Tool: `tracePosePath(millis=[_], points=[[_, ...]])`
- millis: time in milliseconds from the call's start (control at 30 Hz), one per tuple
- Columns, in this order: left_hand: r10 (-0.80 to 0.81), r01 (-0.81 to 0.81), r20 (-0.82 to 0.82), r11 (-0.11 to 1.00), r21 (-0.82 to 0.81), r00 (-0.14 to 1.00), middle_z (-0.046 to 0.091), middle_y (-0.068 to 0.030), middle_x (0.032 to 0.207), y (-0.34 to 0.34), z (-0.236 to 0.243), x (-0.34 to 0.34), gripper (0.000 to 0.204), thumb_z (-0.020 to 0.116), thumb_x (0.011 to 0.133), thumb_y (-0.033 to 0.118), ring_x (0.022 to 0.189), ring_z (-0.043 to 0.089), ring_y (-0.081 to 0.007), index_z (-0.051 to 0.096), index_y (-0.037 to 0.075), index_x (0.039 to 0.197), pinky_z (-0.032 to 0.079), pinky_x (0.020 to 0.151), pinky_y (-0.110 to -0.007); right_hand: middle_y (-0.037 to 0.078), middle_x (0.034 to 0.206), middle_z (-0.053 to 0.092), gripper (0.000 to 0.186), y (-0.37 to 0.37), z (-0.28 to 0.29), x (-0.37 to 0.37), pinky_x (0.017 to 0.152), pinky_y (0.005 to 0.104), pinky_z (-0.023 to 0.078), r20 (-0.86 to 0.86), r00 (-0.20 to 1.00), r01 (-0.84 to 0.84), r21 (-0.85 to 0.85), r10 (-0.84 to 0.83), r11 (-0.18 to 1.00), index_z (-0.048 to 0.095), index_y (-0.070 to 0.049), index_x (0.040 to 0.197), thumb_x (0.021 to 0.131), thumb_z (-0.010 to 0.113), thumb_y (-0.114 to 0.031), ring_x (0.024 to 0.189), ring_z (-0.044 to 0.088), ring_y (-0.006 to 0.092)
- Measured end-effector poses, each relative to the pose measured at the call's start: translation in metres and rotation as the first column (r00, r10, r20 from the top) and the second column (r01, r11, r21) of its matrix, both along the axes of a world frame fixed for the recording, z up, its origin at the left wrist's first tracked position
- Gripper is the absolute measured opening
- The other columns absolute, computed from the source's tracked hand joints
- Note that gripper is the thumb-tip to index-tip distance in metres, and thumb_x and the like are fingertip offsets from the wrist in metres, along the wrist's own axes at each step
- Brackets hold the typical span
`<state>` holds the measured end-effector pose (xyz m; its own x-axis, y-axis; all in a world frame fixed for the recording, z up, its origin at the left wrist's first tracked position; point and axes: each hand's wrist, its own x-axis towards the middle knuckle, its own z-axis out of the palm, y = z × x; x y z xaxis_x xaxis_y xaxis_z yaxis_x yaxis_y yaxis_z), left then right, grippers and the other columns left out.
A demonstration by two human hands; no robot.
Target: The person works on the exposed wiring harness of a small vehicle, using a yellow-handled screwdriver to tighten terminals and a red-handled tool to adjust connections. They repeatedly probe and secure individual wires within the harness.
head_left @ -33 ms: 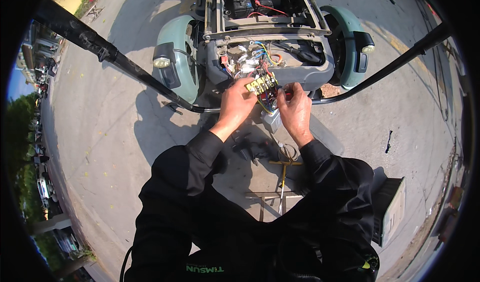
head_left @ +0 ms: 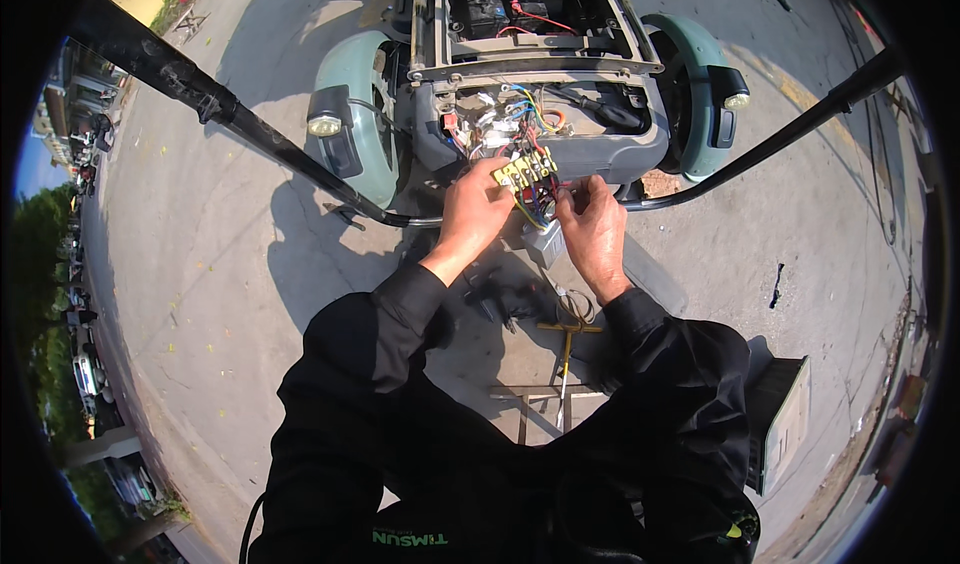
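My left hand [head_left: 474, 211] grips the left end of a yellow terminal block [head_left: 524, 171] with dark screw terminals, thumb on its near side. Close to the block's right end, my right hand [head_left: 594, 226] has thumb and fingers pinched on what looks like a thin wire; the fingertips partly hide it. Several coloured wires [head_left: 537, 204] run below the block toward a grey box-shaped part [head_left: 544, 244] hanging between my wrists. Behind the block, a tangle of wires with white connectors [head_left: 495, 129] spills from the grey plastic housing [head_left: 610, 151] of a small vehicle.
Teal fenders with lamps flank the housing, at left [head_left: 350, 114] and right [head_left: 708, 104]. Black bars [head_left: 270, 139] slant in from both sides. A yellow T-handled tool [head_left: 568, 349] and a coiled cable [head_left: 575, 307] lie below my hands. A dark box [head_left: 782, 424] stands at lower right.
My right hand has shifted slightly right and toward me, away from the terminal block. My left hand and the block have hardly moved.
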<state>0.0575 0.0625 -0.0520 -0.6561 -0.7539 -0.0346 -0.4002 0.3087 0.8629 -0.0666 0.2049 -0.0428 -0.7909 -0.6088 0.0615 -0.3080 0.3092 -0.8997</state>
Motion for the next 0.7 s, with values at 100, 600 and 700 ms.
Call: tracePosePath(millis=[100, 600, 700], points=[[-0.016, 0.016, -0.019, 1.0, 0.014, 1.0, 0.078, -0.0128, 0.097, 0.0, 0.002, 0.001, 0.042, 0.068, 0.094, 0.003, 0.083, 0.071, -0.011, 0.061, 0.0, 0.135, 0.055, 0.075, -0.029, 0.019, 0.081, 0.075, 0.016, 0.036, -0.024, 0.0, 0.072, 0.0379, 0.058, -0.04, 0.996, -0.069, 0.179, 0.077, 0.982, 0.068, 0.005, 0.096, 0.09, 0.072, -0.009, 0.078, 0.077, 0.0293], [-0.037, 0.037, 0.017, 0.999, 0.008, 0.999, 0.078, -0.0152, 0.096, -0.005, -0.001, 0.002, 0.042, 0.067, 0.092, 0.004, 0.084, 0.074, -0.015, 0.06, -0.001, 0.134, 0.056, 0.076, -0.031, 0.024, 0.107, 0.076, 0.035, 0.015, -0.166, -0.018, 0.09, 0.0418, 0.058, 0.254, 0.962, -0.023, 0.442, -0.101, 0.897, 0.068, 0.004, 0.12, 0.092, 0.068, -0.018, 0.097, 0.075, 0.0376], [-0.034, 0.036, 0.033, 0.998, -0.042, 0.999, 0.078, -0.0165, 0.097, -0.003, -0.003, 0.002, 0.044, 0.068, 0.091, 0.005, 0.086, 0.076, -0.0198, 0.06, 0.0, 0.134, 0.057, 0.079, -0.033, 0.03, 0.126, 0.068, 0.05, 0.025, -0.141, -0.027, 0.105, 0.0466, 0.05, 0.165, 0.976, 0.054, 0.44, -0.14, 0.897, 0.061, 0.007, 0.131, 0.09, 0.069, -0.02, 0.121, 0.064, 0.0444]])
